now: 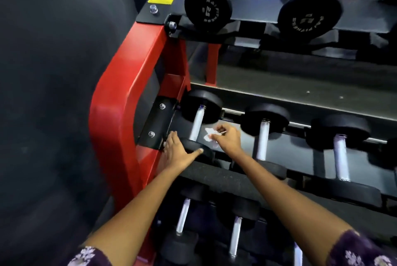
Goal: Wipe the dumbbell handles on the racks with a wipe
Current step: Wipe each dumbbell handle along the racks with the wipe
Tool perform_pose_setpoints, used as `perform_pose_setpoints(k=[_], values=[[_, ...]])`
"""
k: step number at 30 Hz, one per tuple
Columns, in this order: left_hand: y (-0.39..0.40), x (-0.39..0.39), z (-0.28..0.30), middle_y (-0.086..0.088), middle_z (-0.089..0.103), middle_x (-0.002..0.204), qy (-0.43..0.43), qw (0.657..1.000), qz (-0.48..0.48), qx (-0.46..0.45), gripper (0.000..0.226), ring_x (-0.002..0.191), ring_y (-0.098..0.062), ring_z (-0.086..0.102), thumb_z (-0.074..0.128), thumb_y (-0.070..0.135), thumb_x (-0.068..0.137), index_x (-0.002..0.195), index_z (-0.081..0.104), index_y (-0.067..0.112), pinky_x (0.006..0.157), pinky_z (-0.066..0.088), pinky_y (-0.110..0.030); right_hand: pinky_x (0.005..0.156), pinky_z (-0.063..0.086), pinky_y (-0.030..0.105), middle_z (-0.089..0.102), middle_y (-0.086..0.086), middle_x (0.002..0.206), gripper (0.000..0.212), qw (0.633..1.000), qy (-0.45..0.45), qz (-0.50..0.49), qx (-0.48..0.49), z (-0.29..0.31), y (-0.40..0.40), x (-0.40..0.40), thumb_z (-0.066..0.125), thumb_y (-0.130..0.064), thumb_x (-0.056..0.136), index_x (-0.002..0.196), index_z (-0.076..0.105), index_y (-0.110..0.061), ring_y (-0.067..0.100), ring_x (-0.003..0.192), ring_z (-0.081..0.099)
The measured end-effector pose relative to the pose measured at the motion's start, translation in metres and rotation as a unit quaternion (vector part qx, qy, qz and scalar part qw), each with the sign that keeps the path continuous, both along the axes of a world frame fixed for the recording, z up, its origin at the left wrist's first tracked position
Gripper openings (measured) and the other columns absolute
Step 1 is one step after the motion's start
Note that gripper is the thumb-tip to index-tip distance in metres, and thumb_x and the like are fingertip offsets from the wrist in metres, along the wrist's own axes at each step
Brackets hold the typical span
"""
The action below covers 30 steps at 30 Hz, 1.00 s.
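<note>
The leftmost dumbbell (196, 126) lies on the middle shelf (300, 149) of the rack, its smooth silver handle between round black rubber heads. The left hand (178, 151) rests on the near head, fingers spread and fairly straight. Just right of the handle, the right hand (227, 139) pinches a crumpled white wipe (209, 134) between curled fingers. The rack's red steel frame (120, 102) curves beside it.

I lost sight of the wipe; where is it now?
The wipe is pinched in the right hand, mid-frame on the middle shelf, just right of the leftmost dumbbell's handle.
</note>
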<state>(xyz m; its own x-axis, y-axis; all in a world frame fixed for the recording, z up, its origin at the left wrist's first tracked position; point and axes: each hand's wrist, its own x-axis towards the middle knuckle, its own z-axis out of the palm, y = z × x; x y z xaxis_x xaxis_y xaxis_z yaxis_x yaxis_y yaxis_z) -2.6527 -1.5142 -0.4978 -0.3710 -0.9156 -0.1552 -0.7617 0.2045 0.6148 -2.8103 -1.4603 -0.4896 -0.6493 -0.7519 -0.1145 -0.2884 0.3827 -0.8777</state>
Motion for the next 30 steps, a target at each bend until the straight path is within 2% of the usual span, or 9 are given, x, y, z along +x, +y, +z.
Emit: perform_pose_setpoints(k=[4,9,12,14,16,18,21,26,30], values=[[-0.011,-0.023,-0.023,-0.013,0.004,0.162,-0.019,0.999,0.003,-0.049,0.12,0.149,-0.023,0.002,0.071,0.063,0.073,0.152,0.004,0.001,0.118,0.0,-0.032,0.074,0.043,0.024,0.065,0.007,0.091,0.017,0.999,0.049,0.013,-0.013,-0.028,-0.023,-0.008,0.072,-0.01,0.075,0.092,0.069,-0.011,0.013,0.081,0.055],[-0.012,-0.03,-0.043,-0.015,0.024,0.157,0.018,0.99,0.036,-0.137,0.114,0.145,-0.027,0.021,0.073,0.063,0.07,0.149,0.023,-0.001,0.118,0.01,-0.033,0.071,0.043,0.026,0.058,0.009,0.094,0.018,0.976,0.184,0.085,-0.08,-0.035,-0.063,-0.014,0.071,-0.013,0.079,0.096,0.071,-0.008,0.016,0.079,0.054],[-0.011,-0.024,-0.055,-0.018,0.057,0.122,0.065,0.971,0.024,-0.228,0.086,0.118,-0.037,0.052,0.077,0.059,0.063,0.118,0.056,-0.002,0.105,0.039,-0.046,0.075,0.042,0.027,0.056,0.012,0.099,0.02,0.956,0.208,0.204,-0.022,-0.048,-0.069,-0.004,0.069,-0.017,0.082,0.099,0.072,-0.007,0.021,0.087,0.056],[-0.013,-0.02,-0.066,-0.013,0.059,0.096,0.083,0.956,0.012,-0.28,0.07,0.095,-0.035,0.058,0.068,0.062,0.062,0.094,0.058,0.0,0.089,0.048,-0.048,0.074,0.044,0.029,0.057,0.013,0.096,0.019,0.941,0.194,0.278,0.004,-0.058,-0.068,-0.003,0.07,-0.018,0.081,0.097,0.074,-0.008,0.021,0.084,0.055],[-0.013,-0.017,-0.069,-0.011,0.056,0.088,0.105,0.945,0.007,-0.309,0.067,0.089,-0.034,0.056,0.067,0.063,0.064,0.086,0.057,0.001,0.086,0.047,-0.047,0.069,0.04,0.026,0.058,0.016,0.09,0.019,0.941,0.181,0.286,-0.005,-0.054,-0.073,-0.01,0.073,-0.017,0.078,0.093,0.075,-0.006,0.019,0.077,0.053],[-0.016,-0.018,-0.074,-0.011,0.056,0.086,0.116,0.94,0.013,-0.322,0.065,0.087,-0.033,0.055,0.068,0.062,0.065,0.084,0.057,0.002,0.085,0.046,-0.045,0.069,0.036,0.021,0.058,0.02,0.089,0.02,0.951,0.191,0.242,-0.021,-0.048,-0.089,-0.019,0.073,-0.015,0.078,0.093,0.074,-0.003,0.025,0.077,0.055],[-0.018,-0.021,-0.079,-0.011,0.057,0.086,0.125,0.935,0.015,-0.332,0.062,0.088,-0.033,0.056,0.069,0.06,0.066,0.084,0.058,0.001,0.088,0.043,-0.043,0.072,0.038,0.022,0.058,0.02,0.092,0.019,0.957,0.207,0.2,-0.032,-0.045,-0.095,-0.016,0.071,-0.013,0.08,0.095,0.073,-0.002,0.028,0.083,0.058],[-0.017,-0.02,-0.089,-0.015,0.061,0.094,0.129,0.922,0.007,-0.365,0.057,0.101,-0.033,0.054,0.068,0.055,0.071,0.089,0.066,0.001,0.096,0.04,-0.045,0.072,0.045,0.031,0.058,0.012,0.09,0.021,0.911,0.233,0.34,-0.009,-0.056,-0.075,-0.013,0.069,-0.02,0.083,0.098,0.073,-0.006,0.026,0.083,0.059],[-0.005,-0.026,-0.091,-0.012,0.063,0.102,0.095,0.917,-0.027,-0.386,0.038,0.113,-0.031,0.047,0.057,0.044,0.085,0.093,0.072,0.01,0.103,0.031,-0.05,0.078,0.046,0.034,0.058,0.013,0.096,0.023,0.943,0.257,0.211,-0.01,-0.047,-0.111,-0.034,0.068,-0.019,0.083,0.1,0.072,-0.004,0.028,0.09,0.06]])
